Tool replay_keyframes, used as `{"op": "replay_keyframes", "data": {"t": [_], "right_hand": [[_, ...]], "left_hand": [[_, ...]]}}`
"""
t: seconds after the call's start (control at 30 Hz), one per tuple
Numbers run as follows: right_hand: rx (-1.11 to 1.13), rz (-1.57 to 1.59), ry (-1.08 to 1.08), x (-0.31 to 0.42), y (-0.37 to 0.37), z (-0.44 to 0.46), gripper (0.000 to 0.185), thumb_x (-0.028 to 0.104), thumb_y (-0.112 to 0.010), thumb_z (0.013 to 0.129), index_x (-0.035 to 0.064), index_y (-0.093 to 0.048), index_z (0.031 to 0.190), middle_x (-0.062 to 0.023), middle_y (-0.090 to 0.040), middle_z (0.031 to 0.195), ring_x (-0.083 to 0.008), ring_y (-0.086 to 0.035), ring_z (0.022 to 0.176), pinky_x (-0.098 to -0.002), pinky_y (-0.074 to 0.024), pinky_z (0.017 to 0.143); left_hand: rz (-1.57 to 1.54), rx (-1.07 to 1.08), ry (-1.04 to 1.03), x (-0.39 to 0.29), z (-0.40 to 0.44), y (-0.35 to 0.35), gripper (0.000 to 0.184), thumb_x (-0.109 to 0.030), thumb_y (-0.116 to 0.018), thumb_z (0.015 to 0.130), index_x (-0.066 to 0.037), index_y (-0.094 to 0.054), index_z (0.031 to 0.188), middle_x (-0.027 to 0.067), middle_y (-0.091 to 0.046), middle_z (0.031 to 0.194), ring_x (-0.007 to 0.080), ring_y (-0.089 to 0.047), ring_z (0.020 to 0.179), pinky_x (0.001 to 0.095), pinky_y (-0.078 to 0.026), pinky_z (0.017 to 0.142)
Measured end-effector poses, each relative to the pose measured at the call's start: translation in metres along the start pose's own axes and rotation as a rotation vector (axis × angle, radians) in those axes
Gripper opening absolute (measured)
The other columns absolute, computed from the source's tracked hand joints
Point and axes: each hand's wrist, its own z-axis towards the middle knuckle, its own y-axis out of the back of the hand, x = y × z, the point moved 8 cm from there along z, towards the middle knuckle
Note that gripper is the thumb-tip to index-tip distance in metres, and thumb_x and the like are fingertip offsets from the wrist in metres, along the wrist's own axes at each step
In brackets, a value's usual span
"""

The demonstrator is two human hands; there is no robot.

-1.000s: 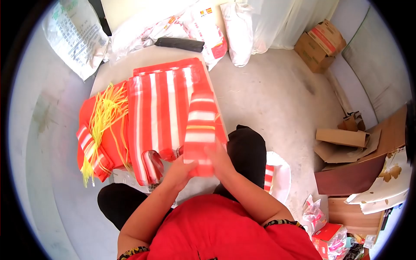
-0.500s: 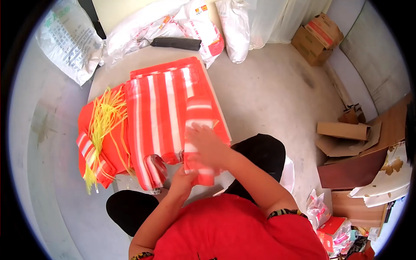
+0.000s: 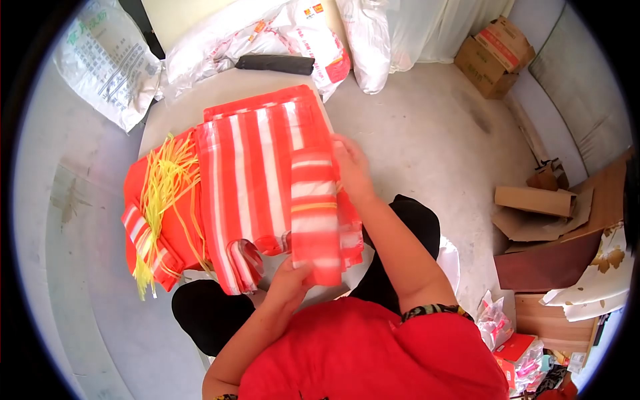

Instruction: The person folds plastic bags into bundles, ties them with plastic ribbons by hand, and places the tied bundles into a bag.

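A folded bundle of red-and-white striped plastic bags (image 3: 315,233) lies in front of me, with a yellow band across its middle. My left hand (image 3: 291,280) is closed on its lower left end, thumb on top. At the upper right edge of the bundle, my right hand (image 3: 353,170) has its fingers curled against the side; the fingertips are partly hidden. Beneath and beside it spreads a stack of larger striped plastic bags (image 3: 250,167), their handle ends curling toward me. Loose yellow strips (image 3: 163,177) lie to the left, over another folded striped bundle (image 3: 160,250).
White printed sacks (image 3: 267,40) and a long black package (image 3: 275,64) lie at the far end of the work surface. Another white sack (image 3: 107,67) stands at the left. Cardboard boxes (image 3: 493,57) sit at the back right, with an opened carton (image 3: 537,210) nearer.
My right hand has moved from the top of the bundle to its right edge. The yellow band across the bundle now shows. My left hand keeps its hold at the lower end.
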Motion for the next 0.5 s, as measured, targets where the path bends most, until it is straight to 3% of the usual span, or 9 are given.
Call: {"op": "replay_keyframes", "data": {"t": [0.1, 0.2, 0.33, 0.5], "right_hand": [[-0.047, -0.678, 0.162, 0.026, 0.034, -0.056, 0.054, 0.019, -0.065, 0.102, 0.0037, -0.050, 0.151, -0.0202, -0.058, 0.139, -0.0223, -0.064, 0.114, -0.0353, -0.0529, 0.098], [0.187, -0.331, -0.253, 0.011, 0.038, -0.113, 0.077, 0.011, -0.068, 0.096, 0.0078, -0.033, 0.164, -0.0130, -0.054, 0.148, -0.0185, -0.059, 0.124, -0.0346, -0.0499, 0.103], [0.214, -0.050, -0.323, 0.004, 0.046, -0.153, 0.081, 0.008, -0.067, 0.094, 0.0098, -0.030, 0.166, -0.0153, -0.051, 0.154, -0.0195, -0.055, 0.130, -0.0326, -0.0462, 0.108], [0.217, -0.058, -0.315, 0.037, 0.074, -0.178, 0.074, 0.002, -0.065, 0.091, 0.0051, -0.041, 0.161, -0.0111, -0.052, 0.155, -0.0164, -0.053, 0.135, -0.0290, -0.0430, 0.112]], "left_hand": [[0.006, 0.058, 0.051, -0.004, -0.006, -0.023, 0.038, -0.005, -0.054, 0.107, 0.000, -0.050, 0.144, 0.0134, -0.062, 0.139, 0.0278, -0.064, 0.125, 0.0437, -0.055, 0.106], [0.002, 0.106, 0.053, 0.005, -0.009, -0.046, 0.044, -0.003, -0.053, 0.106, -0.002, -0.044, 0.149, 0.0134, -0.059, 0.143, 0.0283, -0.061, 0.129, 0.0452, -0.054, 0.108], [0.065, 0.213, 0.080, 0.033, -0.010, -0.081, 0.052, -0.001, -0.052, 0.105, -0.006, -0.038, 0.155, 0.0124, -0.054, 0.150, 0.0274, -0.060, 0.131, 0.0445, -0.055, 0.107], [0.281, 0.366, 0.195, 0.064, -0.016, -0.098, 0.057, -0.005, -0.059, 0.104, -0.010, -0.038, 0.156, 0.0097, -0.053, 0.151, 0.0249, -0.060, 0.133, 0.0408, -0.054, 0.107]]}}
